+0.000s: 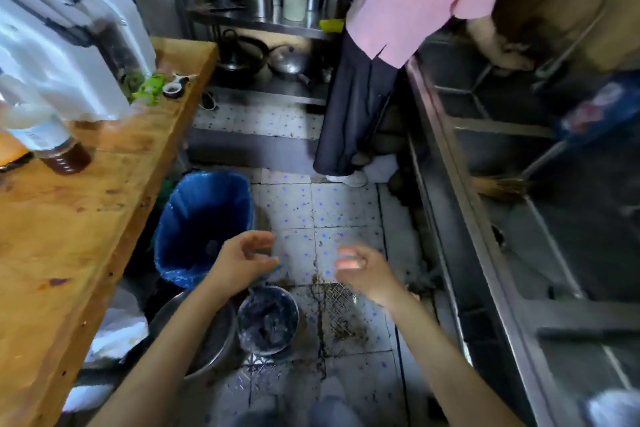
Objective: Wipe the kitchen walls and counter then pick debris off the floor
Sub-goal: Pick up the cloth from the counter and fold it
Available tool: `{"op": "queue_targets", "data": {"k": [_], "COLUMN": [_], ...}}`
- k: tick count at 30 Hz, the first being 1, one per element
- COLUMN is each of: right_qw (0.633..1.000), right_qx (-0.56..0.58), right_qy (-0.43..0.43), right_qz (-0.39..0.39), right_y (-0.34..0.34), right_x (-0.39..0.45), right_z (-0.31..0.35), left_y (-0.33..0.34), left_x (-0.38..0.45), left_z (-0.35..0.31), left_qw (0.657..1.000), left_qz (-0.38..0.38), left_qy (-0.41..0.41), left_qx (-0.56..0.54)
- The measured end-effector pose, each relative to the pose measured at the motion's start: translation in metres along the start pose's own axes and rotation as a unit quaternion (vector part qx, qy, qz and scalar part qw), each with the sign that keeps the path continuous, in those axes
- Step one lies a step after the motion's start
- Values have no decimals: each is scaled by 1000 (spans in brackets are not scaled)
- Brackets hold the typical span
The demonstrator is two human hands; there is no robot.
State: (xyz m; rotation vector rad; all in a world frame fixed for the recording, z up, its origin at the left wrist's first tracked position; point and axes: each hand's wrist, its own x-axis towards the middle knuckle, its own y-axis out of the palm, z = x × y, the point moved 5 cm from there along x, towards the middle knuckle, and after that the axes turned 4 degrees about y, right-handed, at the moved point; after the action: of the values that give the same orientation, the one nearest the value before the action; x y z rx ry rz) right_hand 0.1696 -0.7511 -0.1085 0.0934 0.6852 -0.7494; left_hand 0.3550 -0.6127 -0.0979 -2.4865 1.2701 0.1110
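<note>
Debris (341, 317): dark wet specks and clumps on the tiled floor (332, 215), thickest over the metal drain grate (337, 302), near centre, just below the hands. Left hand (244, 258) raised over the floor, fingers loosely curled, grip released, holding nothing visible. Right hand (362, 269) likewise raised beside it, fingers slack and blurred, grip released; a small pale patch at the fingertips cannot be identified. Hands apart, not touching. Under the left forearm: a small round pot (268, 319) with dark contents, touching a larger steel basin (204, 340) to its left. Further left, a bin with blue liner (201, 218), standing just beside the wooden bench (86, 218). On the bench: a bottle of brown liquid (64, 156) at left, a roll of tape (173, 89) and a green item (150, 88) at the far end. Right side: steel sink unit (485, 253). Far centre: a second person in pink top (415, 0) and dark skirt, leaning over the sink; behind, a shelf (263, 24) of metal pots.
</note>
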Motion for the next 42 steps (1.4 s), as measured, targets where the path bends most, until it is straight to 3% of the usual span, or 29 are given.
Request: {"op": "queue_targets", "data": {"k": [7, 15, 32, 37, 42], "right_qw": [985, 944, 884, 844, 779], "right_qx": [73, 134, 172, 203, 281], "right_qy": [18, 14, 52, 73, 83], "right_qz": [-157, -301, -432, -492, -555], "right_y": [-44, -84, -156, -161, -148], "right_x": [-68, -145, -277, -323, -369], "right_z": [-34, -93, -199, -231, -253], "left_y": [56, 142, 305, 356, 407], "left_x": [15, -23, -126, -165, -201], "left_z": [-34, -70, -89, -89, -97], "left_qw": [982, 938, 875, 836, 757], "left_qz": [181, 330, 461, 526, 622], "left_qy": [54, 98, 108, 115, 147], "left_qx": [22, 39, 98, 111, 140]}}
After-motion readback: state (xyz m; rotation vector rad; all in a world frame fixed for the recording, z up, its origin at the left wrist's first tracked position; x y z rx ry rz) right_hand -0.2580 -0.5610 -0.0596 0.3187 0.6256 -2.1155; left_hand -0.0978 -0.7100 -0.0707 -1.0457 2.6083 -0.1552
